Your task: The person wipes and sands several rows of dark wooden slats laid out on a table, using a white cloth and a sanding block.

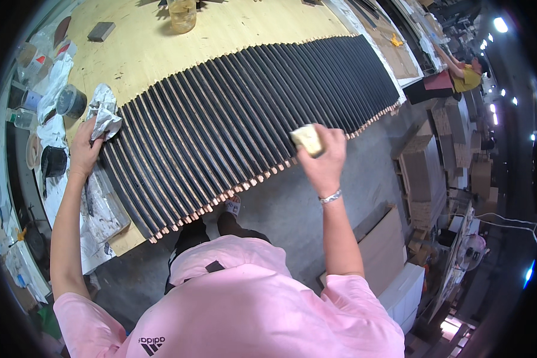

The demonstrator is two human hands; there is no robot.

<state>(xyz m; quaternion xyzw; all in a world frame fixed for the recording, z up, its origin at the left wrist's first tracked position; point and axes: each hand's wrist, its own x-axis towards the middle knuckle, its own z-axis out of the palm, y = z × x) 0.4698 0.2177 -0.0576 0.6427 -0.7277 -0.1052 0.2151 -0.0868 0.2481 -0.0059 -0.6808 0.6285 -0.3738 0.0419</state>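
A long row of black-faced wooden strips point(232, 113) lies side by side across the table, their bare, pale ends sticking out along the near edge. My right hand point(329, 160) is closed around a pale yellow sponge-like block point(307, 141), slightly blurred, over the near edge of the row at right of centre. At the row's left end, my left hand point(85, 148) grips a crumpled white cloth point(104, 113). Its fingertips are partly hidden by the cloth. Whether the block touches the strips, I cannot tell.
Beside my left hand stand a dark tub point(71, 101) and a black cup point(54, 161). A jar of amber liquid point(182, 17) and a small grey block point(101, 31) sit farther back. Stacked boards point(422, 173) stand on the floor at right; another person point(459, 74) works beyond.
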